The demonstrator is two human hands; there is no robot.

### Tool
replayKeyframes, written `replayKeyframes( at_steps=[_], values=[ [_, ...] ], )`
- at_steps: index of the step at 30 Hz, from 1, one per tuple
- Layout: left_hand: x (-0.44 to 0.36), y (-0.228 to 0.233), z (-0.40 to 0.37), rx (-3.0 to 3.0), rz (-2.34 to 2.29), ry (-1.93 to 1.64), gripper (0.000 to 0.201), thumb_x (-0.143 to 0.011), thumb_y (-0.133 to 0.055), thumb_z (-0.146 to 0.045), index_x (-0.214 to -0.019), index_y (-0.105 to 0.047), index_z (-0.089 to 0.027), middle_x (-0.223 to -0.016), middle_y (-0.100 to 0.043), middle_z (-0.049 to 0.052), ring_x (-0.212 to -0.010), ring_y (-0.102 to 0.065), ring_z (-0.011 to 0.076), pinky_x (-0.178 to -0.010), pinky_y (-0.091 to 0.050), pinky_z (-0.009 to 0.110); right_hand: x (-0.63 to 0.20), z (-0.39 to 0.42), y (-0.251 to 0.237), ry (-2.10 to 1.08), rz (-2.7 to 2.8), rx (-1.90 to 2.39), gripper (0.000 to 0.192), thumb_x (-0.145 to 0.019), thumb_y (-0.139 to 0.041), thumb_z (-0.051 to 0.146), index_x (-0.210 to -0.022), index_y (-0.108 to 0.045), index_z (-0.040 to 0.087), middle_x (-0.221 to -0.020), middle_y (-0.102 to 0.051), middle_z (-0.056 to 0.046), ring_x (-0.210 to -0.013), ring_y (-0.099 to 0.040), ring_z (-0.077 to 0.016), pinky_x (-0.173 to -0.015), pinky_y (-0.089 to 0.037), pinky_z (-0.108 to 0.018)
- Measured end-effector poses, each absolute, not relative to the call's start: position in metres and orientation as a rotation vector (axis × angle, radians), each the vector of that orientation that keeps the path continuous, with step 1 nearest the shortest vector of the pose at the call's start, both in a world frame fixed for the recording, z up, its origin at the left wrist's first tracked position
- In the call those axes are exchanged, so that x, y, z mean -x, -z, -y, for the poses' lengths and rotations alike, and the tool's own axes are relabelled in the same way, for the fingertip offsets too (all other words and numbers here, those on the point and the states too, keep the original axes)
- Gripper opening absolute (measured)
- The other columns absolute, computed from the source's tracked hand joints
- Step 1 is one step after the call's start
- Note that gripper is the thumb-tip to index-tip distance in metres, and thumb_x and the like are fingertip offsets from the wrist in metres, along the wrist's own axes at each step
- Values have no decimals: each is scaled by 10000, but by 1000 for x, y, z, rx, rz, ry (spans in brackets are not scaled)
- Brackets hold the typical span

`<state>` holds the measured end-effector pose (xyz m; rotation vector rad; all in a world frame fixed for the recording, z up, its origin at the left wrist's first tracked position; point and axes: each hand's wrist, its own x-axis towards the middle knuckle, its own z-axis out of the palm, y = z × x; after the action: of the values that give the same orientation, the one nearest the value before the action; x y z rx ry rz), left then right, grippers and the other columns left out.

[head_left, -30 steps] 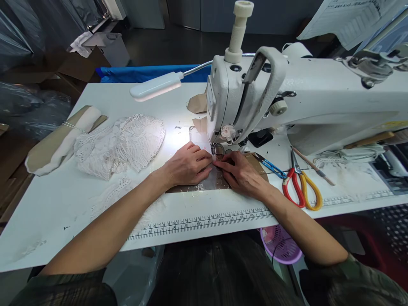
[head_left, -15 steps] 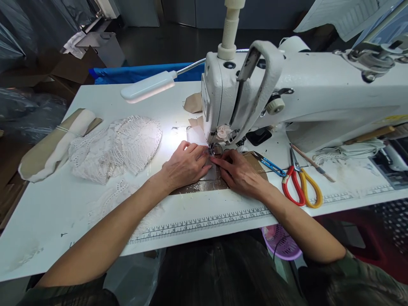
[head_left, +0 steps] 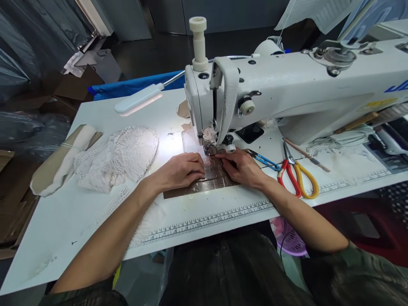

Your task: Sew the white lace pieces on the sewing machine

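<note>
centrally, two bare hands lie palm-down on one brown, glossy workpiece (head_left: 204, 183) that sits flat on the white sewing table (head_left: 95, 212), directly in front of the presser foot (head_left: 211, 149) of one white industrial sewing machine (head_left: 287, 93). left hand (head_left: 178, 171): fingers loosely curled, pressing the piece, nothing enclosed. right hand (head_left: 244, 168): fingers extended toward the presser foot, flat on the piece, nothing enclosed. long axis of the workpiece runs left to right, parallel to the table's front edge; its far edge meets the foot. one printed ruler strip (head_left: 210, 219) follows the front edge, with numerals reading roughly 7 to 16; finer marks unreadable. blue lettering at the machine's right end is cut off and illegible. right of the hands: one pair of red-and-yellow scissors (head_left: 298, 178), one blue thread snip (head_left: 264, 160), one thin stick (head_left: 306, 155). left: one heap of white lace (head_left: 117, 155), one white-and-tan roll (head_left: 60, 159). one gooseneck lamp (head_left: 138, 98) lights the plate.
</note>
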<state>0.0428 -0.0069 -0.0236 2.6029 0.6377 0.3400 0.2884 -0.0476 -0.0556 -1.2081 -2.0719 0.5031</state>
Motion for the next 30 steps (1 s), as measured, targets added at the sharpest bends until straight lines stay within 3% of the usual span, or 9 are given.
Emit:
replayKeyframes(
  at_steps=[4,10,15,20,30],
  values=[
    [-46,25,7,-2657,-630,-380,241,-977,-504,-255,-900,-723,-188,-962,-696,53,-912,-665,163,-828,-546,311,-288,48,55,-485,2079,1213,301,-953,-471,186,-1106,-729,155,-948,-661,-76,-815,-591,-154,-778,-515,-301],
    [-47,25,11,-2845,-593,-434,202,-957,-534,-242,-893,-720,-195,-961,-712,45,-868,-660,163,-790,-520,316,-290,47,59,-333,2307,1082,371,-949,-477,199,-1262,-675,223,-1013,-594,-105,-880,-568,-187,-801,-519,-346],
    [-49,23,15,-2874,-551,-373,215,-945,-511,-250,-916,-713,-184,-949,-710,52,-870,-658,168,-788,-521,310,-289,48,62,-310,2391,1001,362,-907,-477,151,-1157,-726,232,-1026,-545,-122,-939,-537,-225,-848,-509,-410],
    [-50,21,18,-2916,-571,-305,208,-888,-541,-291,-955,-715,-199,-1009,-697,56,-847,-635,185,-790,-514,331,-285,50,62,-274,2383,1117,381,-923,-453,181,-1224,-680,238,-1011,-549,-118,-934,-528,-236,-850,-504,-420],
    [-51,20,19,-3055,-707,-181,285,-924,-493,-313,-1049,-690,-149,-1048,-656,97,-841,-594,205,-810,-490,347,-280,51,65,-234,2395,1167,385,-975,-420,256,-1303,-619,228,-967,-572,-114,-940,-531,-249,-842,-505,-417]
  ],
)
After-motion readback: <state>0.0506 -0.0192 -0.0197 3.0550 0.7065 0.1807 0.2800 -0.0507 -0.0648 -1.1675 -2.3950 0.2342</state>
